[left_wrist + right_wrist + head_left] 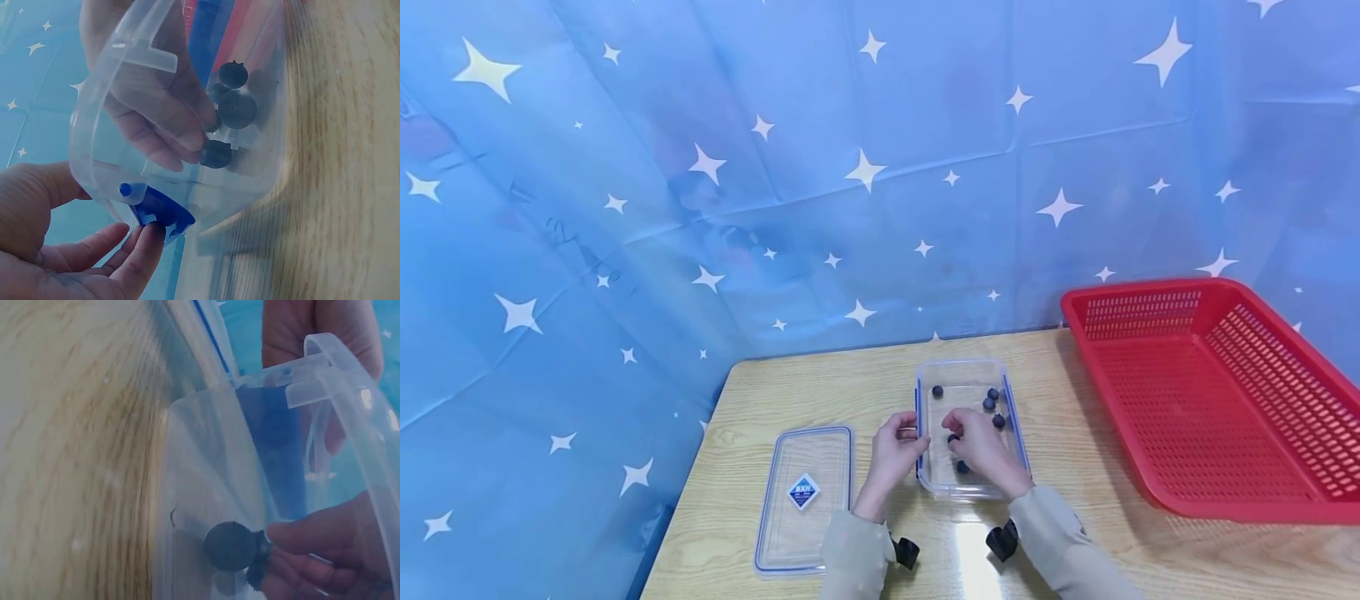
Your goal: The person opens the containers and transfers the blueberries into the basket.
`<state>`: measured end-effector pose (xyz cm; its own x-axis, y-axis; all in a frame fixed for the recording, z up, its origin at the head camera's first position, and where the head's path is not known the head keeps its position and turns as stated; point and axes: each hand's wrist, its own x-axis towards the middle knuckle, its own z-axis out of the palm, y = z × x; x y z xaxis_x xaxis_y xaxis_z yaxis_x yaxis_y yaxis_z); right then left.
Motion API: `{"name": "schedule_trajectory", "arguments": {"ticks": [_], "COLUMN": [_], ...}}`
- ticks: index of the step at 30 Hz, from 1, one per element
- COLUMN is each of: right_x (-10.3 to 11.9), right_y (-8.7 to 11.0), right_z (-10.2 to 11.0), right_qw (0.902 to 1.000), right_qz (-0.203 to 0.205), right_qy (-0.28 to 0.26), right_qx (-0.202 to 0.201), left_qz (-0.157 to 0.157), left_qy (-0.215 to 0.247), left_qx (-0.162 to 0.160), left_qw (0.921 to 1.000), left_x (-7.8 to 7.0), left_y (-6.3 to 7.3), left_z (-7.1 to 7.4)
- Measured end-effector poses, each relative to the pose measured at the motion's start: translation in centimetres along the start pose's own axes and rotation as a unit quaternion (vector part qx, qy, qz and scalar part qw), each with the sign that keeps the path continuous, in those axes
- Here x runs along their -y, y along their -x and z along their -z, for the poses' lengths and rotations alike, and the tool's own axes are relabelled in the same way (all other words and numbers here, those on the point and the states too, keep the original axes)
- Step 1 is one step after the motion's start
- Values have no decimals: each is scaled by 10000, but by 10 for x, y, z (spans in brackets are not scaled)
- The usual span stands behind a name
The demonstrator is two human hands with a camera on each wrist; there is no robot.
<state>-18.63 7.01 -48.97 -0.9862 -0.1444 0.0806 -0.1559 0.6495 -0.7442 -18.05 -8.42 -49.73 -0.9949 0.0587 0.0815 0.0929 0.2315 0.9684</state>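
The head view is bright; glare whitens the near surface (976, 557), shadow falls left of the red basket (1262, 510); wrist views look dimmer, hazier.

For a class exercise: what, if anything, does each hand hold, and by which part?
Left hand: the box, by its left side, at the blue clip. Right hand: at a berry; whether it is held cannot be told.

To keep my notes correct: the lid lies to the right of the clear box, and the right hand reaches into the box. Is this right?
Wrong side: the head view shows the lid lying to the left of the clear box. The rest stands.
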Motion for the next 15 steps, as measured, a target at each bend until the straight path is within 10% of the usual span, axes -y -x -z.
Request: {"name": "schedule_trajectory", "arguments": {"ticks": [15], "right_x": [-3], "right_y": [-1], "right_z": [-4], "right_qw": [9981], "right_qz": [-98], "right_qy": [498], "right_qx": [358], "left_qz": [221], "left_qy": [34], "left_qx": [-37], "left_qw": [9997], "left_x": [0], "left_y": [-1], "left_z": [0]}}
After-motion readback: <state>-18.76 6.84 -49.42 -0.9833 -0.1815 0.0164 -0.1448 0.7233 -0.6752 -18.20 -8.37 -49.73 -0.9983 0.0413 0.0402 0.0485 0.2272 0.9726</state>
